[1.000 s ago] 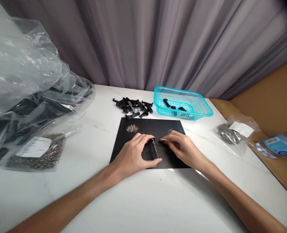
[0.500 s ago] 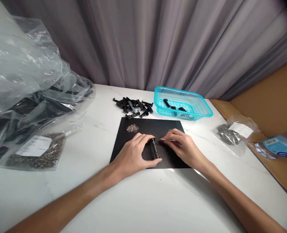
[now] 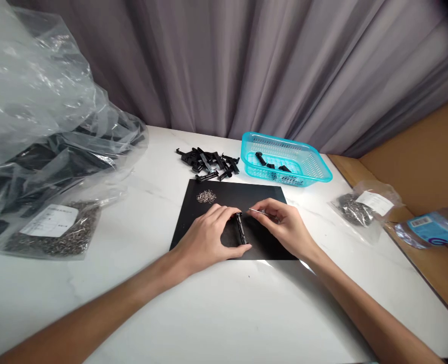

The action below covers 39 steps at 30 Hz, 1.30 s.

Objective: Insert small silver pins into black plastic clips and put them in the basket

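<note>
My left hand is closed on a slim black plastic part, thumb at its near end and fingers at its far end. The part is held over a black mat. My right hand pinches thin metal tweezers, their tips pointing left toward the part and apart from it. Whether the tips hold anything is too small to tell. A little heap of small metal pieces lies on the mat's far left area.
Behind the mat lie a pile of black plastic parts and a turquoise basket with a few black pieces inside. Clear bags of metal pieces sit at left and right. A large plastic bag fills the far left.
The tweezers in my right hand have risen slightly and tilted, their tips staying right of the black part. My left hand keeps its hold. The view has shifted a little.
</note>
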Motion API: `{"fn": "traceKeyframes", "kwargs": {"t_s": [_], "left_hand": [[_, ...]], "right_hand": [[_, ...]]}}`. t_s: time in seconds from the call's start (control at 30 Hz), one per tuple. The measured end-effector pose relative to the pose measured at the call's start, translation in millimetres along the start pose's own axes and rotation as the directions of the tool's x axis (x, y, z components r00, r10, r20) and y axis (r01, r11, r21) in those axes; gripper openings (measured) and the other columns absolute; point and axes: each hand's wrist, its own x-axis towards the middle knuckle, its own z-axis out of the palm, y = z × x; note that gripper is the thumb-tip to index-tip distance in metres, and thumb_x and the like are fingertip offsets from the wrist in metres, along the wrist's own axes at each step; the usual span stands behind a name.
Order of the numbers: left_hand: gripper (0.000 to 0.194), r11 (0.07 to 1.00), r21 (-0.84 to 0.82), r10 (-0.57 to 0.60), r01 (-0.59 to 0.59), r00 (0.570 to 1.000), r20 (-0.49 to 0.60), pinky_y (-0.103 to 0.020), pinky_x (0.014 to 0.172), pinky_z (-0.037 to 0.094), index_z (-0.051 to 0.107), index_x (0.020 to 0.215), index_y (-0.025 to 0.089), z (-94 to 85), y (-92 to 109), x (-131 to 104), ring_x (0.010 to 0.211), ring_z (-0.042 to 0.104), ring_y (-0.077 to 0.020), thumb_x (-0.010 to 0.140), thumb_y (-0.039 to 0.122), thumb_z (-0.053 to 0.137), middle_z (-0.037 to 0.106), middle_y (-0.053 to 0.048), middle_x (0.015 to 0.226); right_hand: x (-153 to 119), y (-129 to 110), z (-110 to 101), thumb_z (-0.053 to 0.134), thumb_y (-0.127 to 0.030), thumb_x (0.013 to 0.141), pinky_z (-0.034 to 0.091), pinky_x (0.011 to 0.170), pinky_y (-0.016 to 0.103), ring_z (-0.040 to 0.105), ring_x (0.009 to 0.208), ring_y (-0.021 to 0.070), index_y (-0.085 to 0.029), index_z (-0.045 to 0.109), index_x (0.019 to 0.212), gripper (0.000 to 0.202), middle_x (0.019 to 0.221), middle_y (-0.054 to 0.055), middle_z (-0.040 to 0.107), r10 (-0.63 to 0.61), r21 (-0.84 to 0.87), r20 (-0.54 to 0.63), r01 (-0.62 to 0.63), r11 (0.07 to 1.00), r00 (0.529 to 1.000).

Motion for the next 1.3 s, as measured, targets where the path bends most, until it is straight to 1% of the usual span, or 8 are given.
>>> {"fn": "traceKeyframes", "kwargs": {"t_s": [0.1,0.2,0.3,0.53,0.77,1.07,1.17,1.3], "left_hand": [[0.055,1.0,0.012,0.006,-0.006,1.0,-0.003,-0.044,0.089,0.058,0.059,0.12,0.02,-0.2,0,1,0.107,0.064,-0.0281,0.078,0.045,0.082,0.07,-0.006,0.113],[0.054,1.0,0.031,-0.002,0.002,1.0,-0.007,-0.044,0.088,0.058,0.059,0.12,0.019,-0.3,1,2,0.106,0.064,-0.0286,0.078,0.045,0.082,0.069,-0.006,0.111],[0.054,0.999,0.045,-0.005,0.006,1.0,-0.021,-0.044,0.086,0.059,0.06,0.118,0.018,1.2,2,3,0.104,0.064,-0.0289,0.078,0.046,0.082,0.069,-0.007,0.108],[0.055,0.995,0.085,0.051,-0.043,0.994,-0.096,-0.045,0.083,0.06,0.059,0.118,0.016,7.6,0,1,0.099,0.064,-0.0285,0.079,0.047,0.081,0.07,-0.007,0.104],[0.058,0.996,0.085,0.036,-0.027,0.994,-0.104,-0.046,0.082,0.061,0.06,0.117,0.016,9.0,1,-1,0.101,0.064,-0.0296,0.077,0.051,0.082,0.071,-0.008,0.105],[0.053,0.996,0.081,0.047,-0.039,0.994,-0.102,-0.044,0.081,0.06,0.06,0.115,0.017,8.6,1,0,0.099,0.063,-0.0281,0.078,0.048,0.081,0.072,-0.007,0.105],[0.052,0.997,0.076,0.036,-0.029,0.995,-0.096,-0.043,0.08,0.06,0.06,0.115,0.018,8.2,1,0,0.1,0.063,-0.028,0.078,0.047,0.082,0.071,-0.007,0.105],[0.05,0.997,0.077,0.03,-0.024,0.996,-0.078,-0.042,0.08,0.059,0.061,0.115,0.018,7.1,1,1,0.101,0.063,-0.0281,0.078,0.045,0.082,0.071,-0.006,0.104]], "right_hand": [[2,0,8,0.07,-0.035,0.094,0.047,0.071,0.031,0.065,0.09,0.0196,-0.022,0.074,0.095,0.014,0.102,0.005,0.073,-0.066,0.054,-0.056,0.069,0.996,0.996],[6,2,17,0.074,-0.034,0.091,0.042,0.063,0.03,0.056,0.077,0.0163,-0.024,0.078,0.093,0.011,0.1,0.005,0.068,-0.095,0.032,-0.107,0.098,0.995,0.99],[7,5,23,0.074,-0.036,0.09,0.038,0.059,0.03,0.05,0.069,0.0145,-0.024,0.079,0.093,0.013,0.094,0.004,0.067,-0.049,0.079,-0.115,0.059,0.995,0.992],[7,9,28,0.08,-0.038,0.085,0.041,0.068,0.031,0.058,0.078,0.016,-0.023,0.08,0.09,0.015,0.094,0.003,0.07,0.057,0.252,-0.114,-0.026,0.967,0.992],[5,8,29,0.081,-0.037,0.084,0.045,0.073,0.032,0.06,0.084,0.0174,-0.025,0.079,0.089,0.013,0.095,0.003,0.069,0.072,0.31,-0.101,-0.037,0.95,0.992],[5,11,32,0.079,-0.036,0.086,0.036,0.057,0.029,0.049,0.068,0.0133,-0.024,0.077,0.089,0.013,0.089,0.001,0.063,-0.006,0.172,-0.094,0.022,0.985,0.996],[4,6,32,0.075,-0.03,0.09,0.038,0.058,0.029,0.047,0.068,0.0135,-0.024,0.077,0.091,0.007,0.089,0.001,0.064,-0.086,0.063,-0.104,0.093,0.994,0.991],[2,3,30,0.069,-0.024,0.095,0.042,0.06,0.029,0.053,0.073,0.0149,-0.024,0.075,0.096,0.006,0.093,0.003,0.065,-0.208,-0.092,-0.098,0.199,0.976,0.973]]}}
